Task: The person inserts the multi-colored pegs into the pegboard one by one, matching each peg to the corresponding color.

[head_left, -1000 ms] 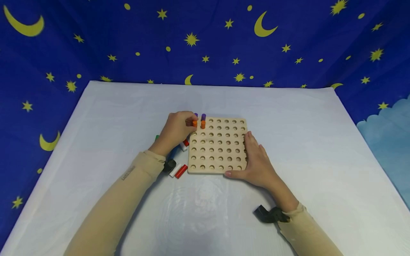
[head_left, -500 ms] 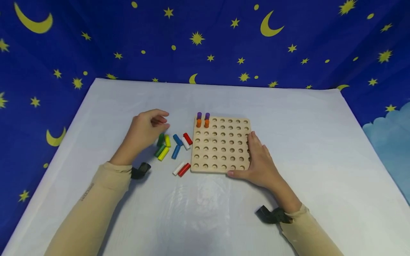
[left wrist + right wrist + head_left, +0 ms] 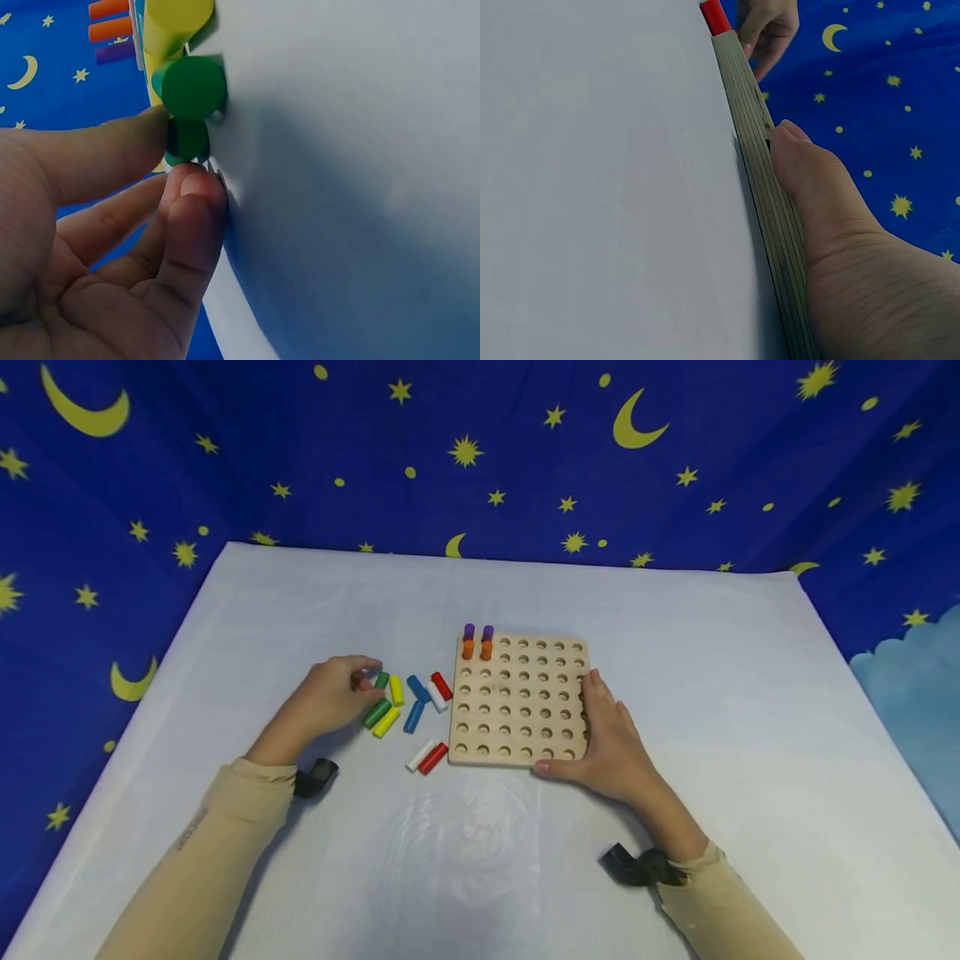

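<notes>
In the head view my left hand (image 3: 330,697) is at the left of a loose group of small round pegs. Its thumb and fingertips pinch a green peg (image 3: 187,140), the farther of two; another green peg (image 3: 193,88) lies close by. My right hand (image 3: 611,739) rests against the near right corner of a square wooden pegboard (image 3: 513,702). Its thumb lies along the board's front edge, and its straight fingers lie along the right side. Two purple pegs (image 3: 488,632) and two orange pegs (image 3: 487,650) stand upright in the board's far left holes.
Yellow pegs (image 3: 386,722), blue pegs (image 3: 413,717), white pegs (image 3: 420,755) and red pegs (image 3: 433,758) lie left of the board. A white cloth (image 3: 480,860) covers the table. Behind it hangs a blue curtain (image 3: 510,427) with moons and stars.
My left hand has left the orange peg in the board, moved left, then come down to the green pegs and pinched one. My right hand has stayed at the board's corner.
</notes>
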Demonstrator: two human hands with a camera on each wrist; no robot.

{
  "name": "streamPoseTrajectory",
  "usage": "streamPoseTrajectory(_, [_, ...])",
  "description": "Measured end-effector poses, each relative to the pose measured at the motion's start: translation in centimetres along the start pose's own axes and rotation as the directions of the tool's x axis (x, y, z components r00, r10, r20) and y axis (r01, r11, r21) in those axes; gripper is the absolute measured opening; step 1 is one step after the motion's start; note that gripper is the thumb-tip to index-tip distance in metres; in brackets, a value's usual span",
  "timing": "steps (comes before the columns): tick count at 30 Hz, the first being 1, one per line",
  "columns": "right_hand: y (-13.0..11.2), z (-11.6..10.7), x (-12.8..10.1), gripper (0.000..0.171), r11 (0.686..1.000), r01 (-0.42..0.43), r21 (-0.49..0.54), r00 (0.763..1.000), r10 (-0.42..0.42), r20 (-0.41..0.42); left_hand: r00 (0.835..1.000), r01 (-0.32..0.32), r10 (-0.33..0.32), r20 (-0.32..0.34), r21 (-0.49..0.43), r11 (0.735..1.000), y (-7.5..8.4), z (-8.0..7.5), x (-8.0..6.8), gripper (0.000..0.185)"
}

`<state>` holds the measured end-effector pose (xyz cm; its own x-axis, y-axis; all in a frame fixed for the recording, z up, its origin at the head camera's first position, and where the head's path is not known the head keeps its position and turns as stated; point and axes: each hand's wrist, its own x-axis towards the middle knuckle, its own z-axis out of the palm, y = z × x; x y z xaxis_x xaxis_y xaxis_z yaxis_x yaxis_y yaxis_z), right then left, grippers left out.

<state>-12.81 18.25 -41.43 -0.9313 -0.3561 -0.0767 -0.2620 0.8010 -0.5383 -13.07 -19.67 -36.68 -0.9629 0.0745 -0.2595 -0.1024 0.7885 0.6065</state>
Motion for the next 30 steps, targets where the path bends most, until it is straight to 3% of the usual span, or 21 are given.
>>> streamPoseTrajectory(9, [0.1,0.1,0.0,0.148,1.0,0.002,-0.009,1.0,-0.002,0.001,1.0,-0.005,0.005,-0.021,0.034,0.999,0.4,-0.3,0.2,0.034])
streamPoseTrajectory(21, [0.3,0.3,-0.1,0.147,1.0,-0.005,-0.008,1.0,0.005,0.0,0.994,-0.012,0.007,-0.106,-0.047,0.999,0.1,-0.3,-0.2,0.031])
streamPoseTrajectory(30, [0.1,0.1,-0.1,0.148,1.0,-0.002,-0.008,1.0,0.002,0.003,0.97,-0.137,0.107,-0.219,-0.128,0.982,1.6,0.5,0.2,0.026])
